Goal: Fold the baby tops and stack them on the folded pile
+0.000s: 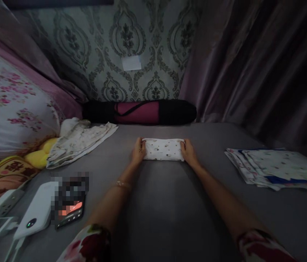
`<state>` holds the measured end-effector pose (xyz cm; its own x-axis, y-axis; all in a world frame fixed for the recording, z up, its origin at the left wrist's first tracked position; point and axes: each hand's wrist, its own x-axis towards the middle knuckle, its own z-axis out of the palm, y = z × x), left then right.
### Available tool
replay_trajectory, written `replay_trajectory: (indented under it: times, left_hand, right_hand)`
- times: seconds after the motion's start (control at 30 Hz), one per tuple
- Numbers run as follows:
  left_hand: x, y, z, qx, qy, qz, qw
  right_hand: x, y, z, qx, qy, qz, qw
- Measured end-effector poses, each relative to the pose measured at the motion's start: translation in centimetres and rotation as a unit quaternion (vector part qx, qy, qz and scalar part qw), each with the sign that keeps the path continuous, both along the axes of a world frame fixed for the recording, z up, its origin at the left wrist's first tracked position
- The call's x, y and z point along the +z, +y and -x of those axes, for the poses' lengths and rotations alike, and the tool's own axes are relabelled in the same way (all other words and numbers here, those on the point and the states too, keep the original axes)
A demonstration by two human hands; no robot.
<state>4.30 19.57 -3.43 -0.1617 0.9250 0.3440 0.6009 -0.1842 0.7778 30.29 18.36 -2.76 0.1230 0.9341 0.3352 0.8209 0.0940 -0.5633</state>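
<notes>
A white cloth with small dark and tan prints (pixel 164 149), folded into a neat rectangle, is held between both hands over the grey sheet. At its left end my left hand (pixel 138 150) is closed, thumb on the near face and the other fingers behind. My right hand (pixel 188 152) grips the right end the same way. The fingers behind the cloth are hidden. Whether the lower edge touches the sheet, I cannot tell.
Folded printed cloths (pixel 281 167) lie stacked at the right. Another printed cloth (pixel 79 142) lies at the left. Nearer are a phone (pixel 73 214), a white power bank (pixel 37 207) and a power strip (pixel 3 207). A black and maroon roll bag (pixel 139 112) lies along the wall.
</notes>
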Motion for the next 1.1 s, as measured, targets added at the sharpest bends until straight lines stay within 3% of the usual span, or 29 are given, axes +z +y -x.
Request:
replay_trajectory:
  times: [0.13, 0.3, 0.63, 0.83, 1.1]
  left_hand:
    - [-0.7, 1.4, -0.6, 0.052, 0.056, 0.094, 0.993]
    - [-0.6, 1.7, -0.9, 0.100, 0.065, 0.166, 0.979]
    - [-1.2, 1.5, -0.6, 0.093, 0.093, 0.133, 0.982]
    - [-0.9, 1.3, -1.1, 0.117, 0.150, 0.138, 0.972]
    - [-0.1, 0.9, -1.4, 0.132, 0.190, 0.162, 0.959]
  right_hand:
    - [-0.3, 1.0, 0.6, -0.070, -0.047, 0.107, 0.991]
    - [-0.4, 1.4, 0.9, -0.096, -0.036, 0.153, 0.983]
    - [-1.3, 1.3, 1.2, -0.115, -0.007, 0.109, 0.987]
    - [-0.6, 1.0, 1.3, -0.142, -0.033, 0.136, 0.980]
    - [-1.0, 2.1, 0.5, -0.138, -0.025, 0.147, 0.979]
